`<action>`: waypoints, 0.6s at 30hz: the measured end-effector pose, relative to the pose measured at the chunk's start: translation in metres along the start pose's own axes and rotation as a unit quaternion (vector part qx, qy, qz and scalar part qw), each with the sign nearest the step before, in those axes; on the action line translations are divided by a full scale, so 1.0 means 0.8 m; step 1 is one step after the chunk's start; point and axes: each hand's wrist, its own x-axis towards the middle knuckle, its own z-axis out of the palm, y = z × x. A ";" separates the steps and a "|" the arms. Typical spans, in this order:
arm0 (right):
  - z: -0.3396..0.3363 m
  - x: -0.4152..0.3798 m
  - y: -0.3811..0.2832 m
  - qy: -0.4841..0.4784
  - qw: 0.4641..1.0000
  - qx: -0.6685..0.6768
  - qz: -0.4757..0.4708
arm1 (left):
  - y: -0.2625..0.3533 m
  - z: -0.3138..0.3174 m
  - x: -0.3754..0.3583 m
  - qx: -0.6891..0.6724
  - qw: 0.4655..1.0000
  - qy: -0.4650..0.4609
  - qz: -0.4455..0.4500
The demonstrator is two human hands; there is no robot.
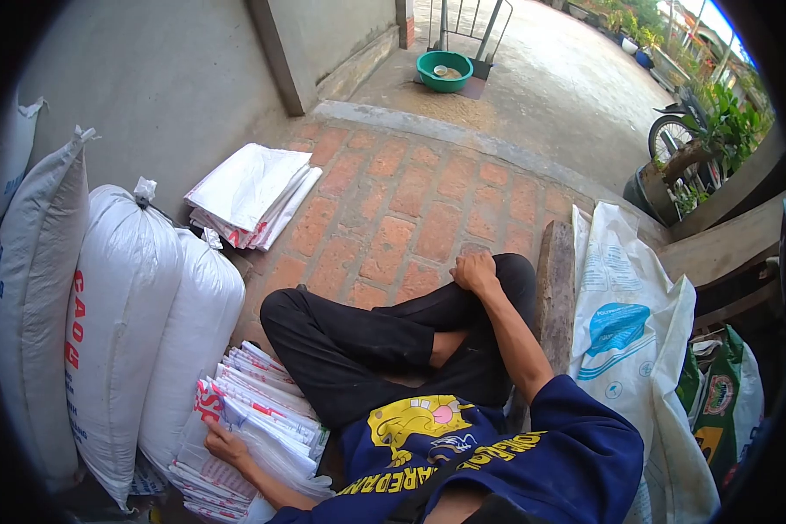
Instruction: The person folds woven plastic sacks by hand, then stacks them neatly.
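Left hand [228,445] touches the top folded sack [249,435] beside the thigh; pinch undetermined. Right hand [475,270], fingers curled, rests at the knee. Uneven layers could slide if dragged sideways. Printed end faces the filled sacks [118,332]; long axis slants back toward the hip.

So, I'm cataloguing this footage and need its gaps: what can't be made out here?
All in the head view:
- Print beneath the left hand: hidden by the hand.
- Contents of the green basin: too small.
- Most of the vehicle behind the wheel: hidden by plants.
- Farthest-left sack: cut off by the dark lens border.
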 end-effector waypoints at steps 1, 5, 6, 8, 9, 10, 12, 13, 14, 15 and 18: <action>-0.001 -0.001 0.001 0.000 1.000 -0.004 -0.003 | 0.005 -0.003 0.001 -0.001 1.000 -0.002 0.002; 0.009 0.002 0.002 0.006 1.000 -0.007 -0.001 | 0.044 -0.043 0.005 -0.194 0.977 0.046 -0.080; 0.011 0.003 0.002 0.004 1.000 -0.008 -0.006 | 0.057 -0.051 0.006 -0.243 0.966 0.050 -0.073; 0.012 0.007 0.003 0.003 1.000 0.005 -0.003 | 0.101 -0.053 0.010 -0.239 0.968 0.056 -0.058; 0.012 0.007 0.002 0.002 1.000 0.005 -0.005 | 0.125 -0.050 0.012 -0.266 0.963 0.032 -0.038; 0.011 0.006 0.002 0.005 1.000 0.005 -0.006 | 0.148 -0.044 0.015 -0.295 0.955 0.007 -0.018; 0.008 0.002 0.004 0.007 1.000 0.005 0.000 | 0.181 -0.006 0.013 -0.319 0.946 0.036 0.043; 0.005 -0.001 0.003 0.004 1.000 -0.004 -0.003 | 0.193 0.023 0.004 -0.363 0.927 0.034 0.086; 0.002 -0.003 0.002 0.000 1.000 -0.012 -0.006 | 0.245 0.023 0.007 -0.427 0.888 0.004 0.171; 0.000 -0.003 0.003 -0.001 1.000 -0.011 -0.003 | 0.298 0.021 0.010 -0.495 0.831 -0.044 0.252; -0.015 -0.001 -0.004 -0.028 0.985 0.168 0.012 | 0.430 0.021 0.000 -0.584 0.643 -0.236 0.436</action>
